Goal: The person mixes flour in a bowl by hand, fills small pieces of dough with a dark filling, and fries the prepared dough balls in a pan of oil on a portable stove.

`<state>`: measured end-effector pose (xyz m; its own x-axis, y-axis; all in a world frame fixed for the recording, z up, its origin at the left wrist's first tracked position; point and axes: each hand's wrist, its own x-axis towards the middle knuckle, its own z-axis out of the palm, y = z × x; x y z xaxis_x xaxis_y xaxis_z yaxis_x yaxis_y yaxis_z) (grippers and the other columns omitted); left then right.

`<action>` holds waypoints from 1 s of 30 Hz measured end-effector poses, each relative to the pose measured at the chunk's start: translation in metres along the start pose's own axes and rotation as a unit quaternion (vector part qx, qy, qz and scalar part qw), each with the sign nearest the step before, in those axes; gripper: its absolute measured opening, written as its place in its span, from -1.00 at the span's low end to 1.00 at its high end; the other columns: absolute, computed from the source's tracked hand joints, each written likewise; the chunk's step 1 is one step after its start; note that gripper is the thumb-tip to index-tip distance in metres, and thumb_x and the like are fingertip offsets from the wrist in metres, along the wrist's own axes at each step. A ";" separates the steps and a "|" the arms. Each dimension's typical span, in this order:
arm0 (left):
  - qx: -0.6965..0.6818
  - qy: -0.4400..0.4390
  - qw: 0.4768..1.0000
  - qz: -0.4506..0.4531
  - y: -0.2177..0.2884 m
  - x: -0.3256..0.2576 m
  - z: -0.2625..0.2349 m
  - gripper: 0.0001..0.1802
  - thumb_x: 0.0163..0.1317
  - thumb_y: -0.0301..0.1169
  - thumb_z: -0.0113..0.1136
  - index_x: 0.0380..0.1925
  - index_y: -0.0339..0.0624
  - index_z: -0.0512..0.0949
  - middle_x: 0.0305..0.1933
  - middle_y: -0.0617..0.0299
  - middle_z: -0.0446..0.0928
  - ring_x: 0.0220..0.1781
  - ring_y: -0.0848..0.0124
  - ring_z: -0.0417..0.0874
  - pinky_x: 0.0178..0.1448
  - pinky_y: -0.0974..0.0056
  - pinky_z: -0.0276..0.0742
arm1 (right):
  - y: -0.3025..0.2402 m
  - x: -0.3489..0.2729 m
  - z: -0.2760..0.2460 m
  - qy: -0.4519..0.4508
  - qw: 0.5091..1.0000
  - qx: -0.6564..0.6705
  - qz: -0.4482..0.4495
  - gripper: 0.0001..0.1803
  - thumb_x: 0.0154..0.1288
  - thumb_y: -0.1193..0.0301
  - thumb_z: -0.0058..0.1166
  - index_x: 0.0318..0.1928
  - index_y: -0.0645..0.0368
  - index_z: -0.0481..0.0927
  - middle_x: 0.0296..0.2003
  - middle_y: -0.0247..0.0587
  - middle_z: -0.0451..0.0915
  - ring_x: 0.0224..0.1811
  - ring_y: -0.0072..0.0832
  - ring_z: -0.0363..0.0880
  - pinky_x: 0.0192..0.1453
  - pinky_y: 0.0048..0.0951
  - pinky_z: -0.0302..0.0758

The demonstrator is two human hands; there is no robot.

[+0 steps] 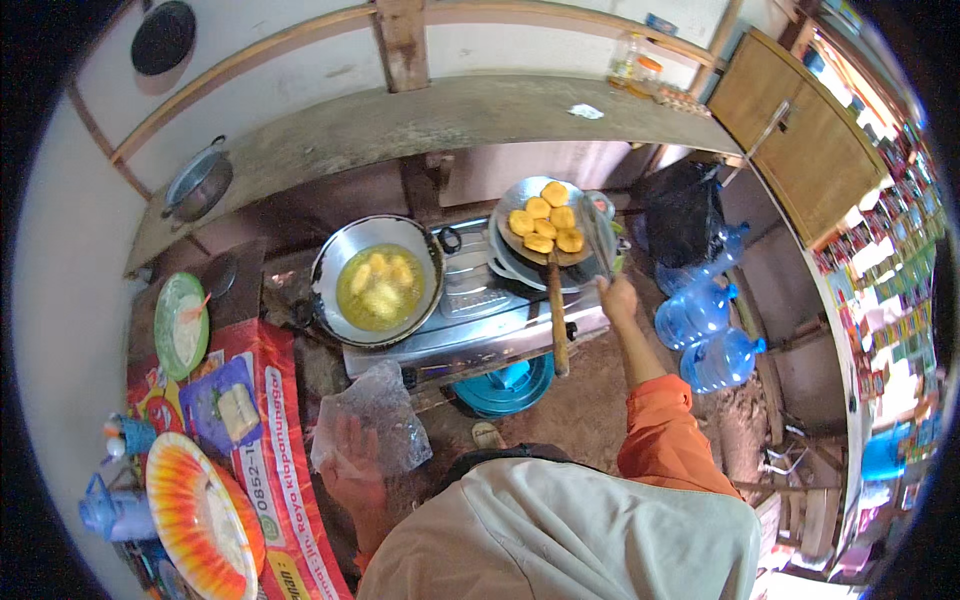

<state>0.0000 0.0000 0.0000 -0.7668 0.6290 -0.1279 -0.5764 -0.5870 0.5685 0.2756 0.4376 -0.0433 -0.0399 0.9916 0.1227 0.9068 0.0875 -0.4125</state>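
My right hand [617,298] is closed around the lower end of long metal tongs [599,235], which reach up beside the right-hand pan [497,240]. In that pan a wide skimmer with a wooden handle [560,325] carries several golden fried pieces [537,208]. My left hand [352,455] shows through a clear plastic bag [395,425], its fingers stretched out; the bag covers it and spreads past the fingertips. Ahead of that hand, a large wok [330,262] holds bubbling oil with several pale yellow pieces [378,290] frying in it.
Both pans sit on a metal gas stove [465,340]. A teal lidded bucket [505,388] stands below it. On the left table are a green basin [165,325], a purple board [205,405] and an orange bowl [170,500]. Blue water bottles [695,315] stand right; a ledge [340,125] runs behind.
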 end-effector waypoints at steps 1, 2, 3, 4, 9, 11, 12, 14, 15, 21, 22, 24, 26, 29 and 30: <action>-0.039 0.025 0.999 -0.008 -0.002 -0.003 -0.002 -0.32 0.11 -0.17 -0.16 0.25 -0.10 0.02 0.28 0.04 0.13 0.29 0.10 0.16 0.28 -0.08 0.10 | 0.007 0.004 0.003 0.027 0.999 -0.031 0.003 -0.56 0.06 0.07 0.06 -0.32 0.25 0.46 -0.43 0.14 0.53 -0.32 0.01 0.53 -0.19 -0.08 0.44; -0.079 0.049 0.996 -0.015 -0.004 -0.007 -0.002 -0.34 0.12 -0.19 -0.19 0.24 -0.12 0.03 0.26 0.01 0.15 0.26 0.11 0.21 0.26 -0.07 0.14 | 0.014 0.008 0.004 0.021 0.999 -0.035 0.001 -0.56 0.07 0.08 0.05 -0.32 0.26 0.45 -0.44 0.15 0.53 -0.32 0.01 0.53 -0.20 -0.08 0.44; -0.051 0.050 0.997 0.001 0.018 0.003 0.003 -0.34 0.12 -0.19 -0.19 0.24 -0.12 0.03 0.26 0.01 0.15 0.26 0.11 0.21 0.26 -0.07 0.14 | 0.003 0.002 0.027 0.004 1.000 -0.014 0.012 -0.56 0.08 0.09 0.05 -0.33 0.28 0.45 -0.44 0.15 0.53 -0.32 0.01 0.53 -0.21 -0.08 0.44; -0.068 0.040 0.997 -0.001 0.018 0.004 0.006 -0.34 0.12 -0.19 -0.18 0.24 -0.13 0.03 0.26 -0.01 0.15 0.25 0.10 0.21 0.25 -0.06 0.16 | 0.001 0.010 0.034 0.019 0.998 -0.050 -0.033 -0.58 0.09 0.10 0.04 -0.34 0.27 0.46 -0.41 0.14 0.54 -0.29 0.00 0.53 -0.21 -0.10 0.45; -0.095 0.053 0.993 0.039 0.001 -0.003 0.038 -0.33 0.10 -0.20 -0.13 0.23 -0.14 0.05 0.27 -0.04 0.12 0.26 0.07 0.20 0.22 -0.08 0.19 | 0.030 0.036 0.039 0.000 0.990 -0.094 -0.101 -0.54 0.09 0.09 0.05 -0.30 0.31 0.49 -0.40 0.15 0.51 -0.28 -0.01 0.50 -0.23 -0.11 0.42; -0.120 0.027 0.992 0.023 0.007 0.000 0.036 -0.30 0.09 -0.17 -0.09 0.25 -0.10 0.03 0.27 -0.02 0.12 0.26 0.04 0.19 0.22 -0.10 0.17 | 0.055 0.048 0.053 0.040 0.978 -0.113 -0.173 -0.53 0.08 0.07 0.05 -0.23 0.26 0.46 -0.33 0.13 0.47 -0.26 0.00 0.42 -0.20 -0.07 0.39; -0.102 0.014 0.993 0.054 0.012 -0.002 0.040 -0.29 0.08 -0.15 -0.08 0.25 -0.06 0.02 0.28 -0.01 0.10 0.27 0.03 0.17 0.23 -0.12 0.16 | 0.040 0.043 0.052 0.063 0.967 -0.157 -0.191 -0.56 0.05 0.11 0.08 -0.20 0.21 0.47 -0.29 0.09 0.45 -0.24 -0.04 0.43 -0.22 -0.05 0.40; -0.081 0.014 0.992 0.099 0.022 0.001 0.054 -0.27 0.07 -0.14 -0.07 0.26 -0.02 0.00 0.29 0.00 0.09 0.28 0.03 0.15 0.23 -0.14 0.14 | 0.008 0.044 0.040 0.189 0.954 -0.074 -0.221 -0.61 0.05 0.22 0.11 -0.16 0.20 0.49 -0.26 0.07 0.44 -0.19 -0.02 0.43 -0.11 -0.10 0.38; -0.071 -0.004 0.992 0.100 0.029 0.000 0.055 -0.26 0.07 -0.12 -0.06 0.27 0.01 -0.02 0.31 0.01 0.05 0.30 0.04 0.13 0.23 -0.14 0.13 | -0.036 0.038 0.022 0.146 0.958 -0.009 -0.246 -0.69 0.12 0.32 0.05 -0.15 0.21 0.50 -0.26 0.06 0.45 -0.20 -0.04 0.44 -0.08 -0.17 0.38; -0.038 -0.022 0.988 0.145 0.063 -0.021 0.055 -0.23 0.08 -0.10 -0.08 0.29 0.06 -0.10 0.34 -0.02 -0.06 0.34 0.07 0.03 0.27 -0.12 0.05 | -0.253 -0.144 -0.078 -0.187 0.763 0.308 -0.537 -0.81 0.12 0.51 -0.03 -0.23 0.21 0.56 -0.25 -0.09 0.56 -0.16 -0.24 0.50 -0.05 -0.37 0.39; -0.042 -0.033 0.987 0.149 0.070 -0.030 0.050 -0.24 0.10 -0.09 -0.10 0.30 0.04 -0.10 0.35 -0.02 -0.07 0.35 0.08 0.02 0.28 -0.10 0.02 | -0.279 -0.190 -0.085 -0.253 0.673 0.356 -0.598 -0.78 0.07 0.51 0.02 -0.21 0.18 0.55 -0.19 -0.12 0.54 -0.11 -0.25 0.47 -0.01 -0.33 0.36; -0.032 -0.036 0.983 0.178 0.092 -0.044 0.060 -0.24 0.11 -0.05 -0.13 0.29 0.02 -0.09 0.35 -0.02 -0.07 0.34 0.10 0.03 0.30 -0.06 0.01 | -0.319 -0.268 -0.094 -0.285 0.559 0.374 -0.683 -0.65 0.00 0.43 0.11 -0.11 0.11 0.52 -0.05 -0.16 0.46 -0.01 -0.22 0.40 0.06 -0.26 0.29; -0.002 -0.032 0.978 0.204 0.127 -0.067 0.070 -0.22 0.13 0.08 -0.19 0.28 -0.03 -0.05 0.33 0.00 -0.02 0.31 0.13 0.09 0.29 0.04 0.06 | -0.342 -0.326 -0.091 -0.275 0.497 0.368 -0.736 -0.58 -0.01 0.36 0.12 -0.05 0.10 0.50 0.04 -0.11 0.38 0.05 -0.15 0.32 0.11 -0.22 0.23; -0.241 -0.228 0.917 0.220 0.170 -0.109 0.033 -0.16 0.12 0.27 -0.33 0.25 -0.08 0.04 0.25 0.09 0.14 0.18 0.20 0.25 0.17 0.14 0.21 | -0.379 -0.407 -0.101 -0.268 0.449 0.362 -0.771 -0.46 0.01 0.17 0.10 0.03 0.10 0.44 0.11 -0.02 0.28 0.10 -0.06 0.24 0.15 -0.15 0.15; -0.194 -0.152 0.933 0.261 0.182 -0.125 0.013 -0.15 0.11 0.31 -0.39 0.21 -0.10 0.10 0.21 0.16 0.20 0.12 0.23 0.29 0.09 0.17 0.27 | -0.390 -0.435 -0.103 -0.285 0.438 0.356 -0.774 -0.46 0.01 0.16 0.10 0.03 0.08 0.45 0.11 -0.03 0.27 0.11 -0.07 0.23 0.14 -0.15 0.15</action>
<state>-0.0057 -0.1785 0.1304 -0.8900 0.2861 0.3550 -0.2505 -0.9574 0.1435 -0.0177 -0.0376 0.1575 -0.6589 -0.4643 0.5918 -0.7461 0.5032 -0.4360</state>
